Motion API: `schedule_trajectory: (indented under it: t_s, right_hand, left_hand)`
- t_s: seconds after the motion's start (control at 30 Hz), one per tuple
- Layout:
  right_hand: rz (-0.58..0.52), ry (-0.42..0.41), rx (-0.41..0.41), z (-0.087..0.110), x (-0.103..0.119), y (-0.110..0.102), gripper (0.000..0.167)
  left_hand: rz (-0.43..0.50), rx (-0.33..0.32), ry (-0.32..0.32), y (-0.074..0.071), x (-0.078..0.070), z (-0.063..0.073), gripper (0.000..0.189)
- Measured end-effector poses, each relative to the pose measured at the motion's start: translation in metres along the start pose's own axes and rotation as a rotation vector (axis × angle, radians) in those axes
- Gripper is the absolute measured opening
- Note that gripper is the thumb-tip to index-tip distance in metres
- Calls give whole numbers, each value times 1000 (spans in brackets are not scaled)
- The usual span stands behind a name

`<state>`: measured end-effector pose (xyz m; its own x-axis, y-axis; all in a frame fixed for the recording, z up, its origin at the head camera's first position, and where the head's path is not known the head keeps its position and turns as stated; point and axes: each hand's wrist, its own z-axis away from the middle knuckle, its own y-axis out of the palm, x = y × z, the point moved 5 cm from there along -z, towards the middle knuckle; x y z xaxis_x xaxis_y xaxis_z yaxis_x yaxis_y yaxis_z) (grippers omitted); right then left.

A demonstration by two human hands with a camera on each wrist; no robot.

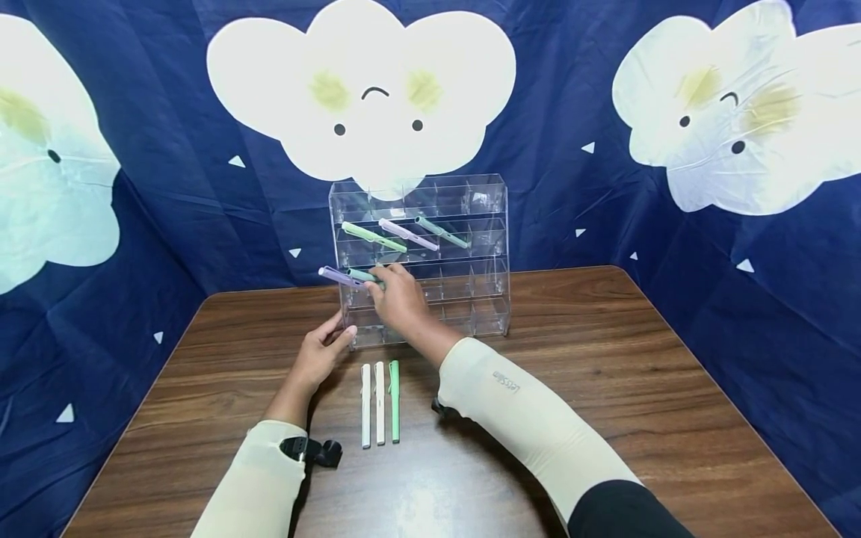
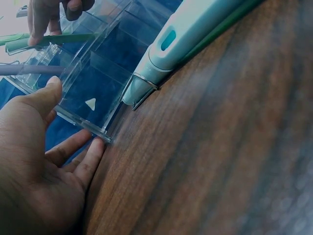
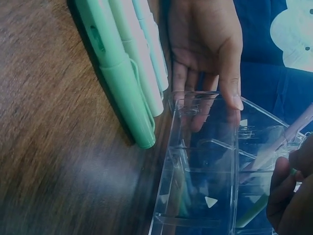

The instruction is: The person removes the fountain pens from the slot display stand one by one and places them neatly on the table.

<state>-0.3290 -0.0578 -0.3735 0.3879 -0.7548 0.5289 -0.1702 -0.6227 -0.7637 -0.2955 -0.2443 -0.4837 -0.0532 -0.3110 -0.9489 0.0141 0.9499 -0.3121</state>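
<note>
A clear tiered rack (image 1: pixel 489 280) with small compartments stands on the table. My right hand (image 1: pixel 401 299) pinches a teal-green pen (image 1: pixel 361 275), which slants into the second tier from the bottom. Left of it in that tier leans a lilac pen (image 1: pixel 336 276). My left hand (image 1: pixel 319 353) holds the rack's lower left side, its thumb (image 2: pixel 53 90) at the front and fingers (image 2: pixel 90 159) by the bottom corner. One tier higher lean a light green pen (image 1: pixel 370 236), a pale purple pen (image 1: pixel 407 235) and a grey-green pen (image 1: pixel 440 232).
In front of the rack, side by side on the wooden table (image 1: pixel 572 359), lie a pale bluish-white pen (image 1: pixel 366 407), a cream pen (image 1: pixel 380 403) and a green pen (image 1: pixel 394 402). Behind the table hangs a dark blue curtain (image 1: pixel 558 217) with white clouds.
</note>
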Motion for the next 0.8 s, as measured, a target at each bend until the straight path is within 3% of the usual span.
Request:
schedule_trajectory:
  t_s: [0.23, 0.53, 0.8]
  right_hand:
    - [-2, -33, -40, 0, -2, 1, 35]
    - [-58, -154, -167, 0, -1, -6, 22]
    - [-64, -192, -231, 2, 5, -15, 22]
  left_hand:
    - [13, -5, 0, 0, 2, 0, 64]
    - [14, -17, 5, 0, 1, 1, 63]
    - [16, -26, 3, 0, 1, 1, 62]
